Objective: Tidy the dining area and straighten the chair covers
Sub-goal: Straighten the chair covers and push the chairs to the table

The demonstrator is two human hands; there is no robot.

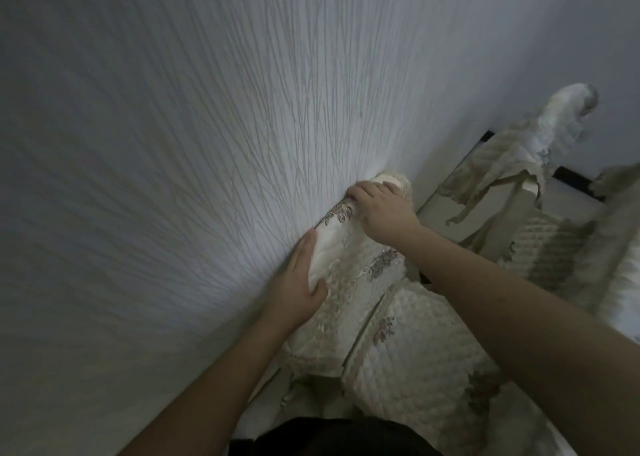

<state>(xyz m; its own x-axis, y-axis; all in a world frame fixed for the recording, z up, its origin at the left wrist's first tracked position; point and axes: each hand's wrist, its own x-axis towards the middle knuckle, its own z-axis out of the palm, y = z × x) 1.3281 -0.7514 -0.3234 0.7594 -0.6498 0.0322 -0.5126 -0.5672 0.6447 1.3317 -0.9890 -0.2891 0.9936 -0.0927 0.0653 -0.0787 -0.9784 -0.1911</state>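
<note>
A pale wall with fine ribbed, vein-like texture (173, 144) fills most of the view, and a chair stands pushed close against it. Over the chair's back hangs a cream quilted chair cover with floral embroidery (349, 282). The left hand (298, 282) lies along its wall-side edge, fingers straight and thumb hooked over the fabric, probably to steady it. The right hand (384, 213) curls over the top corner, seemingly tugging the cover square. A second covered chair (540, 248) stands near, its cover rumpled.

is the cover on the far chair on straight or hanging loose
Hanging loose. The far chair's cover droops crooked off the chair back, ties dangling unfastened.
</note>
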